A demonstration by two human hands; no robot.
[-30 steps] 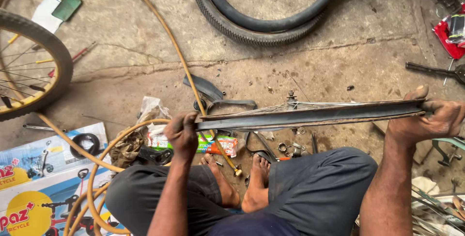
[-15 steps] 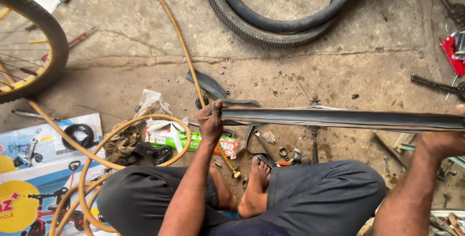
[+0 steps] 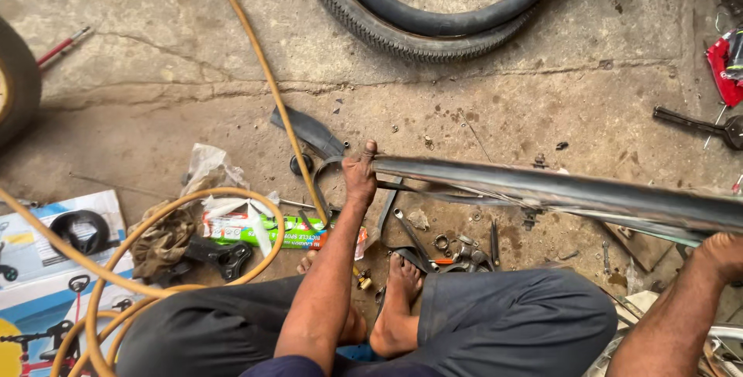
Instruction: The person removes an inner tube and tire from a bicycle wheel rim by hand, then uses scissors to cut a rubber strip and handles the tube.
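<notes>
A dark metal bicycle wheel rim (image 3: 557, 191) lies edge-on across my lap, running from centre to the right edge, thin spokes beneath it. My left hand (image 3: 359, 178) grips the rim's left end, thumb up. My right hand (image 3: 720, 255) holds the rim's right part near the frame's edge; only its back and wrist show. I sit cross-legged on the concrete floor with bare feet (image 3: 395, 299) below the rim.
A black tyre with an inner tube (image 3: 433, 17) lies at the top. An orange hose (image 3: 263, 75) loops across the left. Small tools and nuts (image 3: 457, 241) lie under the rim, a green box (image 3: 271, 230), a rag (image 3: 162, 238), printed cartons (image 3: 46, 269), a red tool (image 3: 724, 59) at right.
The view has shifted right and down. The rim has tilted so its right end sits lower, and my right hand has slid toward the frame's right edge.
</notes>
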